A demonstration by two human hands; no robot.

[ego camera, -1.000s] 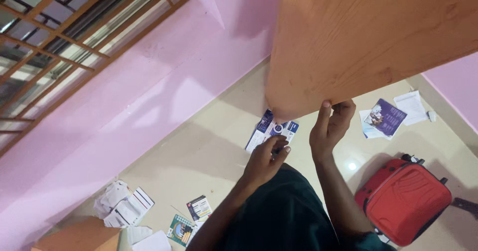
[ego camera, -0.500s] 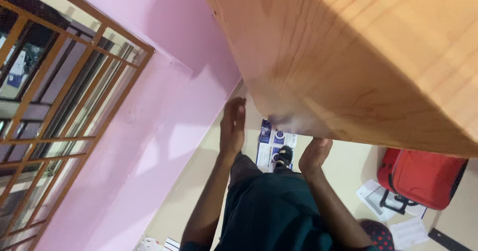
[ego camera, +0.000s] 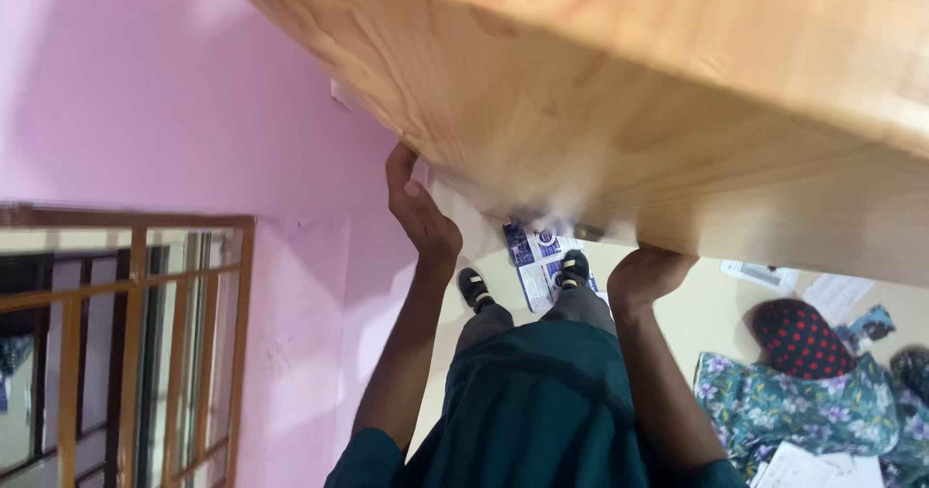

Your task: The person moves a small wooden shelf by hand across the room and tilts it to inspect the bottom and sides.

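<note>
Overhead, both hands bear on one big wooden panel; the lines go from the hands outward.
Left hand: the left hand (ego camera: 418,209) is raised at the panel's lower-left edge, palm against the wood, fingers reaching up along the edge and the thumb set apart; it holds the panel.
Right hand: the right hand (ego camera: 646,272) is under the panel's lower edge, fingers curled up out of sight behind the wood, so it grips the panel from below.
Panel: the wooden panel (ego camera: 619,91) is light brown with a visible grain, fills the upper part of the view and tilts across it, held above the floor between the two hands; its nearest part is blurred.
Arms and clothes: both forearms run down to dark green sleeves and a dark green garment (ego camera: 542,411) at the bottom middle.
Feet: two dark shoes with white marks, the left shoe (ego camera: 473,289) and the right shoe (ego camera: 575,268), stand on the floor below the hands.
Floor: the floor (ego camera: 687,319) is pale cream; a blue and white leaflet (ego camera: 538,261) lies between the shoes.
Right of the feet: a floral green cloth (ego camera: 794,406) lies on the floor, with a dark red spotted cloth (ego camera: 797,337) touching its upper side, and white papers (ego camera: 813,469) near the lower right corner.
Left side: a pink wall (ego camera: 194,111) rises beside the left arm, with a window grille (ego camera: 126,353) of orange-brown bars at the lower left.
</note>
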